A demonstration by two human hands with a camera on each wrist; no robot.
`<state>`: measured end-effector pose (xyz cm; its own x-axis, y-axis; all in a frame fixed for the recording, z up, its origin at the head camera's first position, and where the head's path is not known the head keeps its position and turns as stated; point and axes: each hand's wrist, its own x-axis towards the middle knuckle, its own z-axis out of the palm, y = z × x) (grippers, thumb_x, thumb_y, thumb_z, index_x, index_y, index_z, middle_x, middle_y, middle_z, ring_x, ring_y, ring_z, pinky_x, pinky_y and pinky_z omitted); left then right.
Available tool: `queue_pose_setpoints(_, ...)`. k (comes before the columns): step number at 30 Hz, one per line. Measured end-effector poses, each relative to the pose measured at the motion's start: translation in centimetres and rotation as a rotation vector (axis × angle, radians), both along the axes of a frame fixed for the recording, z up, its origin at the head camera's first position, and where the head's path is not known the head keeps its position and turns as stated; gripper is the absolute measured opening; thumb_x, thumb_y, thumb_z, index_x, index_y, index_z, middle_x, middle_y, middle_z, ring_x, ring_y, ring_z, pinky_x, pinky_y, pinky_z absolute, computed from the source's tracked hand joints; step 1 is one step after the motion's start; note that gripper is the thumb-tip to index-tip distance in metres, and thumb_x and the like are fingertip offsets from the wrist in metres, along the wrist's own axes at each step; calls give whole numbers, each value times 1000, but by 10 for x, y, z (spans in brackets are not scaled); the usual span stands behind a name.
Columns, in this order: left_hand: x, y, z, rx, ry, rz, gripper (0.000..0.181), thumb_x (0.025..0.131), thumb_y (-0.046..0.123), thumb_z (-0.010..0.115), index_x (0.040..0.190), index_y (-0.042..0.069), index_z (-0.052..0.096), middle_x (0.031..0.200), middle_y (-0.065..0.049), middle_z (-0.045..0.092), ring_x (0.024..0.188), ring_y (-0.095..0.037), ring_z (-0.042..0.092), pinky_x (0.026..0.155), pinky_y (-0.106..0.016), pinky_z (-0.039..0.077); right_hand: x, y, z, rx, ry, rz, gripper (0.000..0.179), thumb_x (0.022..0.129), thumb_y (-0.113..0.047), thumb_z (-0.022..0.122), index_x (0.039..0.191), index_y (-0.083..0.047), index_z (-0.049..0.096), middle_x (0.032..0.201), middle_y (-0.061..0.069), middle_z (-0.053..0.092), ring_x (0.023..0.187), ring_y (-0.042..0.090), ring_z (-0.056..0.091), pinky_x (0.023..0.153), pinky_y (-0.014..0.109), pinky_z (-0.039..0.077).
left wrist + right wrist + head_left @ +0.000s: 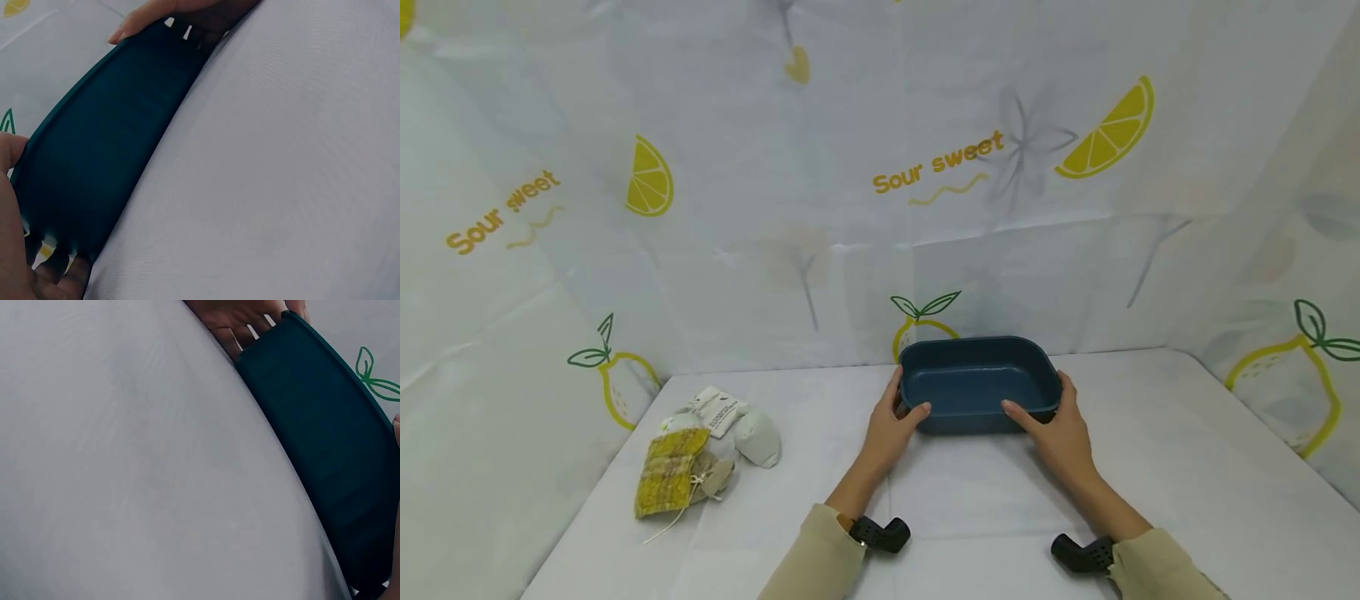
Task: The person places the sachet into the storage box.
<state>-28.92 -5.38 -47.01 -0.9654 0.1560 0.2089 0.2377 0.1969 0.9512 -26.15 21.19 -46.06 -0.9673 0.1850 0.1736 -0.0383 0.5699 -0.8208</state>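
Note:
A dark blue rectangular baking dish (981, 387) with rounded corners and a raised rim is at the back of the white table, and its inside is bare. My left hand (891, 425) grips its left end, thumb over the near rim and fingers round the side. At the right end, my right hand (1060, 429) holds it the same way. The left wrist view shows the dish's near wall (106, 131) close over the cloth, with fingers curled at both ends. In the right wrist view the dish (325, 437) runs down the right side.
On the table's left lies a small heap: a yellow plaid fabric piece (670, 471) with a string, a beige bundle (711, 475), a white rounded item (757, 437) and a printed tag (718, 412). A lemon-print curtain (820, 208) hangs behind the white tablecloth (970, 500).

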Motion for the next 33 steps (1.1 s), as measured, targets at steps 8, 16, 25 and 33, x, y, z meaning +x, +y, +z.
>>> queue_pose_setpoints(8, 0, -18, -5, 21, -7, 25, 82, 97, 29, 65, 164, 21, 18, 169, -7, 22, 153, -29, 32, 121, -45, 34, -5, -18, -2, -13, 14, 19, 113, 90, -52, 71, 163, -11, -4, 169, 23, 13, 151, 49, 24, 117, 67, 27)
queue_pose_setpoints(16, 3, -34, 3, 5, -17, 54, 81, 98, 20, 63, 163, 14, 16, 169, -11, 20, 153, -33, 31, 121, -50, 33, -7, -37, -4, -33, 24, 34, 113, 89, -51, 72, 164, -11, -2, 169, 23, 14, 152, 47, 25, 118, 66, 28)
queue_pose_setpoints(25, 5, -54, 3, -13, -12, 91, 78, 98, 18, 60, 163, 16, 17, 170, -10, 17, 154, -34, 28, 123, -51, 29, -11, -61, -7, -52, 43, 40, 112, 88, -52, 73, 163, -9, 2, 169, 20, 17, 153, 42, 25, 120, 63, 27)
queue_pose_setpoints(33, 3, -70, -3, -26, 17, 136, 78, 96, 20, 60, 163, 20, 21, 170, -7, 21, 153, -33, 32, 123, -50, 32, -13, -71, -6, -35, 53, 61, 113, 84, -53, 77, 163, -8, 11, 167, 20, 22, 154, 40, 26, 121, 62, 27)
